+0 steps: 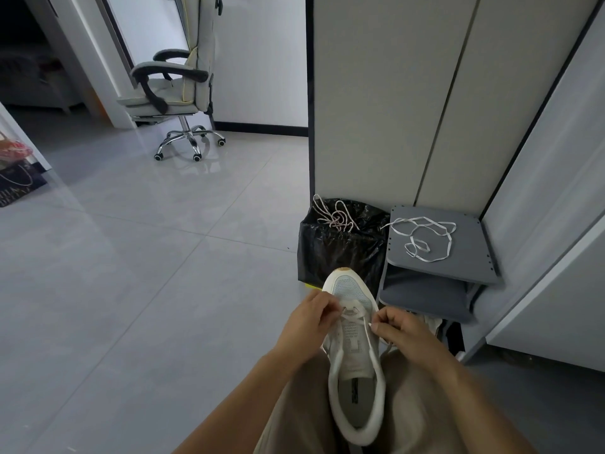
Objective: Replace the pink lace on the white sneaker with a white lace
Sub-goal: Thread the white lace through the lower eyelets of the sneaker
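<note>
The white sneaker point(355, 365) lies on the person's lap with its toe pointing away. It looks light, with a soft mesh upper. A white lace point(355, 317) crosses its far eyelets. It seems limp and flat, best taken by the stiff tip. The left hand point(311, 317) pinches it at the left row, and the right hand point(397, 326) pinches its end. Fingers hide the eyelets themselves. The pink lace point(334, 217) lies tangled on the black bin bag point(340, 253) beyond.

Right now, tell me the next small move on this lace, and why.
Probably pull both sides evenly to snug the first bar: the lace spans only the toe-end eyelets of the sneaker, and the left hand and right hand each pinch it.
</note>
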`<act>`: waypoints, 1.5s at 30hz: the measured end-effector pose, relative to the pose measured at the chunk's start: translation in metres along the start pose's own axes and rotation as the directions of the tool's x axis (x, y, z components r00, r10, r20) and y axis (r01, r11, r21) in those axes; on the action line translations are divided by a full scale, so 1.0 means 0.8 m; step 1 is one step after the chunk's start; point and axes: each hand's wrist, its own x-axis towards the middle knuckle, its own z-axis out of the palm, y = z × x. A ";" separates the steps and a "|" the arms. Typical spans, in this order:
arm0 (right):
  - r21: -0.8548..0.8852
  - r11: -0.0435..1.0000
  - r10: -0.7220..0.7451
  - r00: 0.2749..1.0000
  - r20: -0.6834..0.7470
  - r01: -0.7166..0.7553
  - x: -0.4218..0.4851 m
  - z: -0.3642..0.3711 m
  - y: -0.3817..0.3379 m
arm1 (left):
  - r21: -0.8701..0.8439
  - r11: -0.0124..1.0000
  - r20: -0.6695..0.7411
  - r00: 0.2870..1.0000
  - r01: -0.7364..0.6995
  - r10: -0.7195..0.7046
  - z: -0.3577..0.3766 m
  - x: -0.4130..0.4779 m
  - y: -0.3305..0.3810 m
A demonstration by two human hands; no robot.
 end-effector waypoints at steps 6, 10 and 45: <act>0.031 0.997 0.066 0.996 0.058 -0.068 -0.004 -0.022 -0.004 | -0.231 0.930 0.046 0.958 0.284 -0.281 0.005 -0.028 0.001; 0.135 0.990 0.036 0.996 0.077 -0.046 -0.010 -0.035 -0.015 | -0.187 0.920 0.173 0.933 0.345 -0.315 0.001 -0.033 0.004; 0.299 0.923 -0.169 0.952 -0.255 0.244 -0.025 -0.082 -0.083 | -0.143 0.929 -0.093 0.930 0.342 -0.357 -0.012 -0.042 0.014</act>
